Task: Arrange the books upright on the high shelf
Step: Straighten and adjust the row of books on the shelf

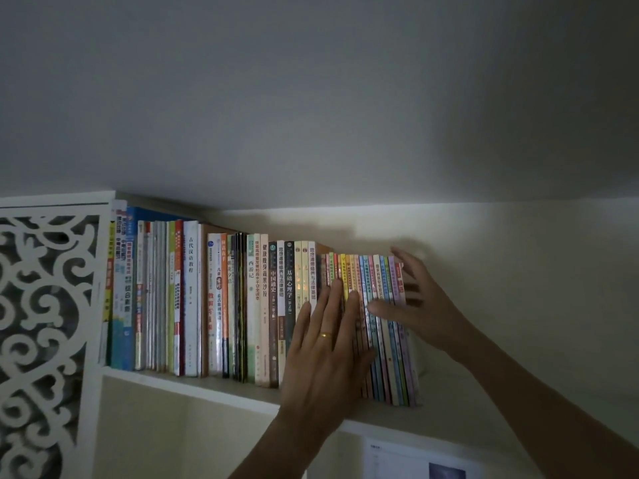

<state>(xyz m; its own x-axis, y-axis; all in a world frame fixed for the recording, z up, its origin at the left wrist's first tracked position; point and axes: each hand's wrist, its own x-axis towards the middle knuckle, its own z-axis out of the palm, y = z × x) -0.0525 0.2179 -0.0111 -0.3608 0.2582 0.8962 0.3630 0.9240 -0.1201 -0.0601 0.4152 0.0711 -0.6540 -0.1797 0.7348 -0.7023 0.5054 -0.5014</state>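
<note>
Up on the high shelf (214, 392), the row of books (193, 299) already stands upright from the carved white side panel (45, 333) at nine o'clock across to the middle. The thin paperbacks (380, 305) at its three o'clock end lean slightly, tops tipped toward nine o'clock. The left hand (325, 357), a gold ring (325, 335) on one finger, lays straight, loosely spread fingers flat against the spines. The right hand (415, 302) cups the outer end of the thin set, thumb across the spines and fingers reaching over the last cover. To do this well, I'd say push the end cover toward nine o'clock while the left palm keeps the spines flush, so nothing fans out. The paperbacks look glossy, slim and floppy, in pastel stripes; the taller volumes look stiffer. The shelf board is smooth, pale laminate.
</note>
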